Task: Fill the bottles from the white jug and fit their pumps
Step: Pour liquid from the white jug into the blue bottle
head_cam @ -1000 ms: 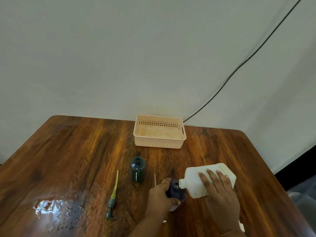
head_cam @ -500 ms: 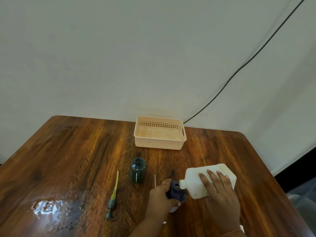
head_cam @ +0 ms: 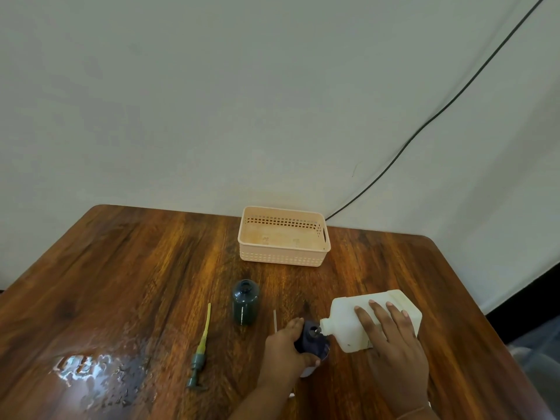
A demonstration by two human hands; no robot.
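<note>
My right hand (head_cam: 394, 344) grips the white jug (head_cam: 345, 328), tipped on its side with its spout over the mouth of a dark blue bottle (head_cam: 312, 339). My left hand (head_cam: 283, 351) is wrapped around that bottle and holds it upright on the table. A dark green bottle (head_cam: 245, 301) stands open, with no pump, a little to the left. A green pump with a yellow tube (head_cam: 201, 348) lies flat on the wood further left. A thin white tube (head_cam: 275, 320) pokes out behind my left hand; the rest of it is hidden.
A peach plastic basket (head_cam: 283, 256) sits by the far edge of the wooden table (head_cam: 136, 268). A puddle of spilled liquid (head_cam: 91, 371) lies at the near left. A black cable (head_cam: 424, 128) runs down the wall behind.
Hands, jug and bottles hold nearly the same positions; only the camera view shifts slightly.
</note>
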